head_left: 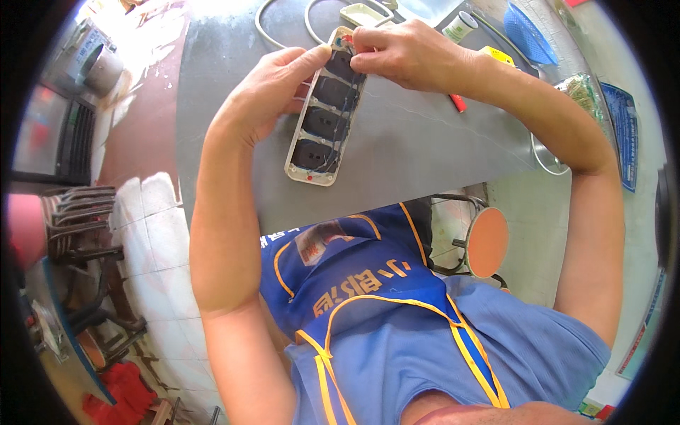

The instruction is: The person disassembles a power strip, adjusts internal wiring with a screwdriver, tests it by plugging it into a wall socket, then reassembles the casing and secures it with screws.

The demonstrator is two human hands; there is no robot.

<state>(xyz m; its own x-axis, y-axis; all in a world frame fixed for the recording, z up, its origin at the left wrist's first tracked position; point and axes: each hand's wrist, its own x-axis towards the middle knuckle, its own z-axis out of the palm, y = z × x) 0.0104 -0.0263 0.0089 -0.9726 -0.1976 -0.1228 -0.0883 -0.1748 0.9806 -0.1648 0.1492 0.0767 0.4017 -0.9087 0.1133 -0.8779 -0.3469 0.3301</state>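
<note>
White opened power strip (324,117) gripped between left fingers (312,60) and right fingers (365,53)

Power strip shell (322,120): showing white casing, black sockets. Bench (418,142): showing plain grey. Apron (368,297): showing blue, yellow-trimmed. Stool (487,242): showing orange seat.

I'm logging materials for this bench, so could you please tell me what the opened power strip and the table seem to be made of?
Power strip: pale, smooth shell that looks like moulded plastic, with dark socket blocks and thin wires inside; both hands hold its far end. Table: flat grey sheet with a dull sheen and fine scratches, probably metal, though a laminate cannot be ruled out.
</note>
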